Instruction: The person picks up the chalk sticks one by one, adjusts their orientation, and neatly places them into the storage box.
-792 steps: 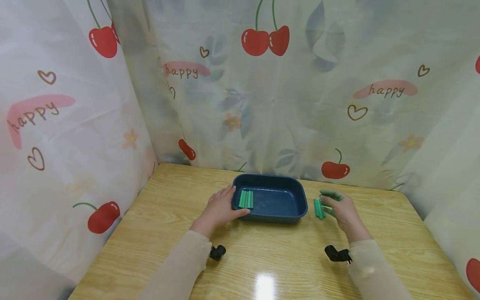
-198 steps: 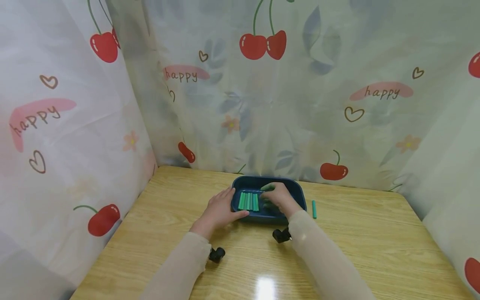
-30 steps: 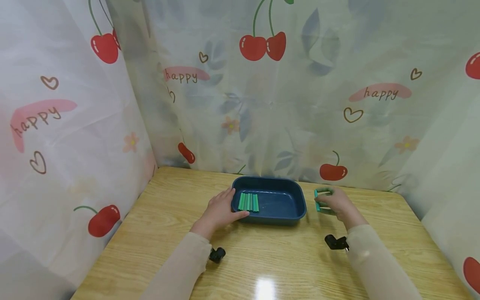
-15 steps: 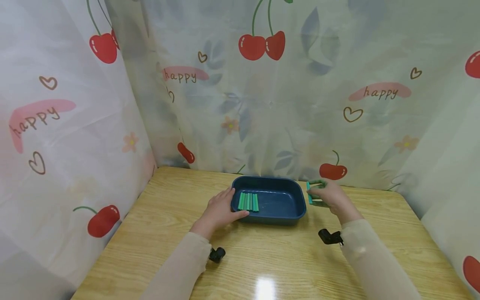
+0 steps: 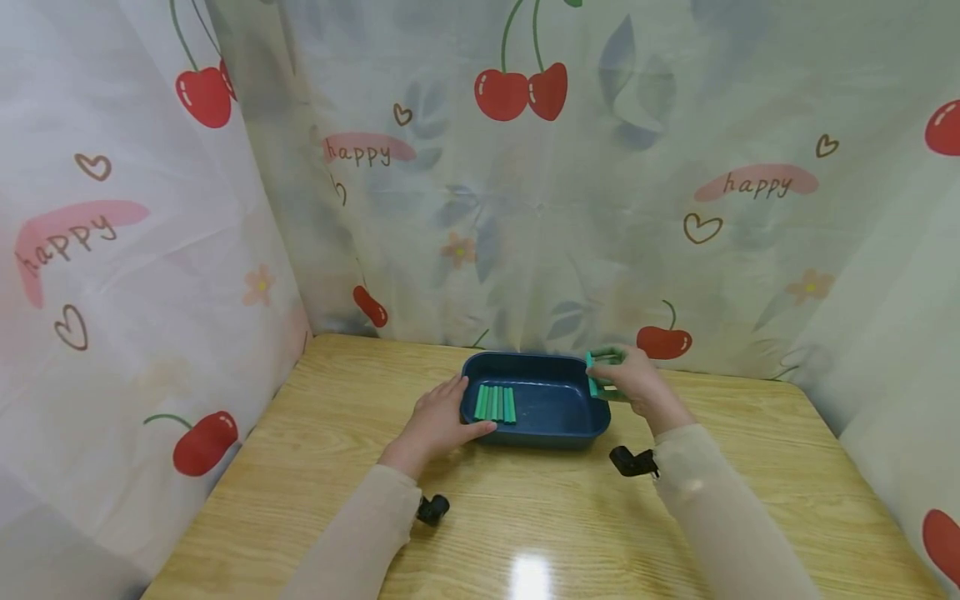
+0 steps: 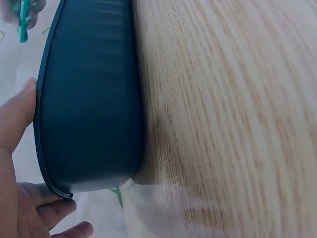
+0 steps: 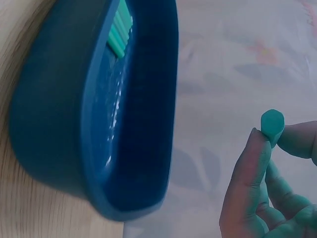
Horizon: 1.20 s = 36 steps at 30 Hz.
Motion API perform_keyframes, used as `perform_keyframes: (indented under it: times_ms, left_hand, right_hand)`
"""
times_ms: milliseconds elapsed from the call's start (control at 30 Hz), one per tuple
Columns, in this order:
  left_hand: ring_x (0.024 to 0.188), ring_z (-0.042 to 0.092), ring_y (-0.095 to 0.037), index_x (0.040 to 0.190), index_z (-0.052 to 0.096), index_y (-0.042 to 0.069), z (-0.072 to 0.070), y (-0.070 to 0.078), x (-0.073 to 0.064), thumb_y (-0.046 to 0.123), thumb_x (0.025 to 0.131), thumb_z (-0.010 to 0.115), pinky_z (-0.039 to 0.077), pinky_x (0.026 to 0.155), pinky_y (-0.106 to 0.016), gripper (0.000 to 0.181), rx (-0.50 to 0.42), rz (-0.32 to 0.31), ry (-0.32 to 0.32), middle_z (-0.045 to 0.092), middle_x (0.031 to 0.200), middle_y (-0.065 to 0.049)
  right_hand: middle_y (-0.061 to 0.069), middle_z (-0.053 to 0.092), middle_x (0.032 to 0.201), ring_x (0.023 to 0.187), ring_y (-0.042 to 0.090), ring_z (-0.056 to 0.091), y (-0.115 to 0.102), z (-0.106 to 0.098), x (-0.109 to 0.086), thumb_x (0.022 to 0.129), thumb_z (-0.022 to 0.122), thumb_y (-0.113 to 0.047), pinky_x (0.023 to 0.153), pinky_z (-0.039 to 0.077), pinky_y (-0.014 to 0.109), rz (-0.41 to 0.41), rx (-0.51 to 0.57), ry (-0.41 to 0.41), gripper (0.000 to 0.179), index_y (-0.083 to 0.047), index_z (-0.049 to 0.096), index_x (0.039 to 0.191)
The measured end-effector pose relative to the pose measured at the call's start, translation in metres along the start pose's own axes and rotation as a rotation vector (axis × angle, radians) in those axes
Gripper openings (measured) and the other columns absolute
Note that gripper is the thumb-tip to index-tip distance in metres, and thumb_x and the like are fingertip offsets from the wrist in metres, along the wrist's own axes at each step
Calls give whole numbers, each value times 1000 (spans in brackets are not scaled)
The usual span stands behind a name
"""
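Note:
A dark blue plastic basin (image 5: 551, 439) stands on the table, with several green chalk sticks (image 5: 495, 404) lying side by side at its left end. My left hand (image 5: 433, 423) holds that end, thumb at the near side and fingers round the far corner of the rim (image 6: 42, 144). Between thumb and fingertips, my right hand (image 5: 633, 379) pinches one more green chalk stick (image 7: 272, 124), raised above the basin's right edge. Green dust coats the right fingers. In the left wrist view this held stick (image 6: 23, 20) shows at the top left corner.
The wood-grain table (image 5: 540, 517) runs back to a printed curtain (image 5: 540, 250) close behind the basin. Another curtain side hangs at the left (image 5: 135, 333). Black camera mounts sit at both wrists, one (image 5: 633, 461) near the basin's front right.
Over the last second the right hand has carried the chalk stick left and up from beside the basin to its right edge. Earlier, loose sticks lay right of the basin. The left hand stays put.

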<state>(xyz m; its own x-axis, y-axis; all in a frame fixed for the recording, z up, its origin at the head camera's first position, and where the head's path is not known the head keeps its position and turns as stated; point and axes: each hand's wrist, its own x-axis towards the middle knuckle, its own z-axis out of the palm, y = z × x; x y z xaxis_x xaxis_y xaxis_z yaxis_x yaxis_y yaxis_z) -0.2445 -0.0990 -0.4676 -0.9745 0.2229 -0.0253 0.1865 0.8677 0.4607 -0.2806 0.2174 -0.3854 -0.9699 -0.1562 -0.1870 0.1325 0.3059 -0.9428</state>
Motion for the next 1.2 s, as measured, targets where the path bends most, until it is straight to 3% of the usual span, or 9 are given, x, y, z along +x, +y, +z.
perform_keyframes:
  times_ms: [167, 567, 900, 1200]
  left_hand:
    - [150, 23, -32, 159, 26, 8, 0, 0, 0, 68, 85, 65, 17, 120, -53, 103, -4, -3, 0, 25, 164, -11]
    - [151, 22, -32, 159, 25, 9, -2, 1, -2, 67, 86, 66, 15, 121, -53, 102, -12, -4, -2, 25, 164, -10]
    - [151, 22, -32, 159, 26, 8, -2, 1, -1, 67, 86, 66, 15, 121, -53, 102, -20, -5, 1, 26, 164, -10]
    - [150, 22, -32, 159, 26, 8, -1, 0, -1, 66, 85, 66, 15, 120, -55, 102, -31, -5, 2, 26, 164, -11]
  right_hand:
    - [18, 59, 119, 82, 16, 65, -6, 10, 4, 96, 63, -9, 74, 60, 32, 12, 12, 9, 55, 5, 43, 145]
    - [15, 59, 112, 78, 17, 65, -9, 39, 16, 93, 65, -7, 68, 59, 30, 17, 31, 17, 52, 4, 48, 141]
    - [13, 58, 103, 76, 17, 61, 7, 58, 31, 92, 66, -4, 67, 58, 30, -12, 50, 25, 42, 8, 54, 130]
    - [15, 62, 109, 79, 16, 64, 22, 75, 40, 92, 66, -4, 68, 57, 30, 11, 47, 33, 36, 5, 59, 126]
